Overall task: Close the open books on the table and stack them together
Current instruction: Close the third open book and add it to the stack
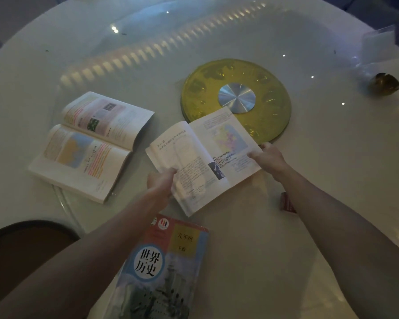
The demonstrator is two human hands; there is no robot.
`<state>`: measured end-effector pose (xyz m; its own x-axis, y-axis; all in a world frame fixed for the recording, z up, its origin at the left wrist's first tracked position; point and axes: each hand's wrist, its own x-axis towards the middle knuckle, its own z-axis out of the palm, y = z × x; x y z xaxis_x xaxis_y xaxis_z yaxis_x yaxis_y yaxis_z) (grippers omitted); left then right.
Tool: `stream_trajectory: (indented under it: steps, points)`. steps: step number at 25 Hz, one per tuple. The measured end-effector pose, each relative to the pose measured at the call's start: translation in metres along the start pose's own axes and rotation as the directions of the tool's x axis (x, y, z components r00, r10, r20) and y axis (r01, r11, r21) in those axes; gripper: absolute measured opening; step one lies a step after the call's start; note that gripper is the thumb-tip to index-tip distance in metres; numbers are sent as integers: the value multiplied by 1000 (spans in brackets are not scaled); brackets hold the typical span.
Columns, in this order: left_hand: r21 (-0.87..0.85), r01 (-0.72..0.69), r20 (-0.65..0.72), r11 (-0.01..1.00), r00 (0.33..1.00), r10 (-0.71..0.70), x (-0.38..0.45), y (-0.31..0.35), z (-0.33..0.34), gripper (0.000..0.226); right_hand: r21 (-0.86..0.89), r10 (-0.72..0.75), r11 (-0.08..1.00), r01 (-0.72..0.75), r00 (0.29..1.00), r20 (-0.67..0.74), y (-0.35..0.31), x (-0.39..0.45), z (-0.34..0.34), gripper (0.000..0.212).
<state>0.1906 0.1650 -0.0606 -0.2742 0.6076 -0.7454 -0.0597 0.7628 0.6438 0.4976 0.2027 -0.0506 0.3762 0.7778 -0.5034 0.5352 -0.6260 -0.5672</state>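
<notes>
Open book (205,157), outer edges pinched by left hand (160,180) and right hand (268,155) fingers.

Three books are seen on the white counter (286,238). The middle book (205,160) is spread open, tilted with its spine running diagonally; black text, a small dark photograph and a pale coloured map are shown on its pages, and its far corner is laid over the edge of a yellow disc. Its left page is gripped by the left hand (160,180) and its right page edge by the right hand (266,155). A second open book (90,143) is laid flat to the left, well apart, its pages marked with pink and yellow highlighting and coloured pictures. A closed book (161,270), blue-covered with a white circle of characters, is placed nearest, face up.
</notes>
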Motion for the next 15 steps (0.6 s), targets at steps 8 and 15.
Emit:
stream_trajectory:
  steps: [8,15]
  points:
    - [-82,47,53,995,998,-43,3,4,14,36,34,144,989,-146,988,56,6,14,6,69]
    - [-110,48,76,993,996,-40,-2,7,6,37,261,97,952,-162,965,245,2,-5,3,36]
